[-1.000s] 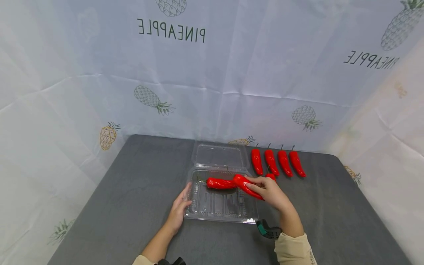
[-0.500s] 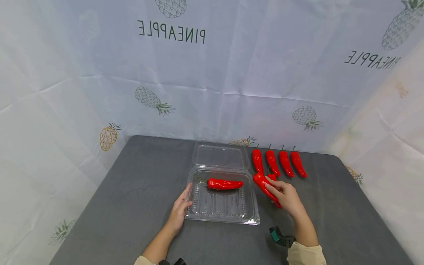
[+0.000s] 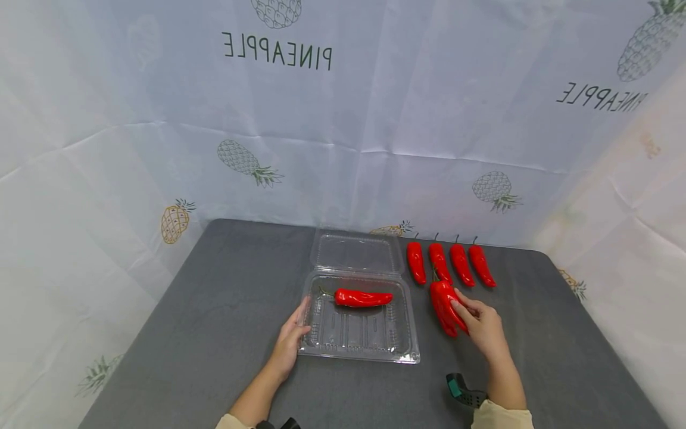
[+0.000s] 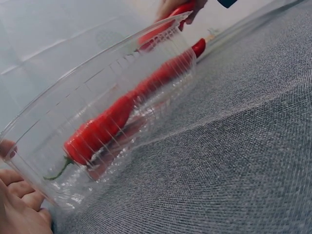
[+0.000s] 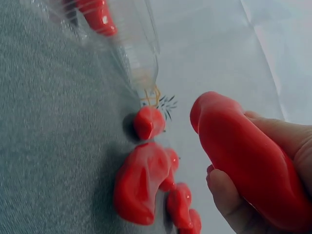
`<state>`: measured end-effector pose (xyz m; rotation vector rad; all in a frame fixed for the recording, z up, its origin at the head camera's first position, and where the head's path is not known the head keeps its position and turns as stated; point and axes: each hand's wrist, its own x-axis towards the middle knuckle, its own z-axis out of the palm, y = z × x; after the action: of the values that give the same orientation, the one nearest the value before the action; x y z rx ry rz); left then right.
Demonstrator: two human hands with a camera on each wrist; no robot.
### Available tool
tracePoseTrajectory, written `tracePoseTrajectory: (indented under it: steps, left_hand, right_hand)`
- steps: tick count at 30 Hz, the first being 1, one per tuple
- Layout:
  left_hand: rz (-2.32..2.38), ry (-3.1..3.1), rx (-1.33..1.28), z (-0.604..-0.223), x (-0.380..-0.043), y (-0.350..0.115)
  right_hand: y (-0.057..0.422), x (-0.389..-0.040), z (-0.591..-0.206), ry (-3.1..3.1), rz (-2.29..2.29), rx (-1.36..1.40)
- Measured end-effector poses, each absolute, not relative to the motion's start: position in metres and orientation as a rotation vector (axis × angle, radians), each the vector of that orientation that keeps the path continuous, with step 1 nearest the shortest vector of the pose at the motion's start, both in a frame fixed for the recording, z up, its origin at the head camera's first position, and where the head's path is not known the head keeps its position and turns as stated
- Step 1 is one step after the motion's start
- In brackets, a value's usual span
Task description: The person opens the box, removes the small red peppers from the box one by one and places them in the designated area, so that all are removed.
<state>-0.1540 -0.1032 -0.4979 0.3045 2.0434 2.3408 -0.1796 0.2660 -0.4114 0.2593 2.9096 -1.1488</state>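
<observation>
My left hand (image 3: pixel 286 342) holds the left side of a clear plastic clamshell container (image 3: pixel 370 359), thumb at the rim and fingers along the outer wall. Inside lies one red chili pepper (image 3: pixel 361 298), crosswise, its green stem to the left. To the right of the container, my right hand (image 3: pixel 485 328) pinches another red chili pepper (image 5: pixel 248 161) between thumb and fingers, raised over the table. Below it a further red chili pepper (image 5: pixel 139 185) lies on the table, largely covered by the held one in the head view.
The container's lid (image 3: pixel 356 251) is folded back flat behind it. Several red chili peppers (image 3: pixel 460 265) stand in a row at the back right, stems toward the curtain (image 3: pixel 354 119). All this is on a dark grey table (image 3: pixel 241 286).
My right hand has carried the held pepper from over the container's right side rightward, to above the pepper on the table. My left hand and the container have stayed put.
</observation>
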Motion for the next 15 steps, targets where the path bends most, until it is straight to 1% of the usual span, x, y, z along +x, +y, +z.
tracePoseTrajectory:
  steps: [4, 11, 15]
  left_hand:
    - [2.338, 2.047, 0.292, -0.498, -0.154, -0.103]
    - [2.320, 2.061, 0.270, -0.496, -0.154, -0.103]
    - [2.320, 2.057, 0.266, -0.496, -0.154, -0.103]
  right_hand:
    - [0.272, -0.180, -0.414, 2.913, -1.144, 0.322]
    - [0.282, -0.183, -0.419, 2.861, -1.285, 0.427]
    - [0.288, -0.183, -0.426, 2.872, -1.250, 0.481]
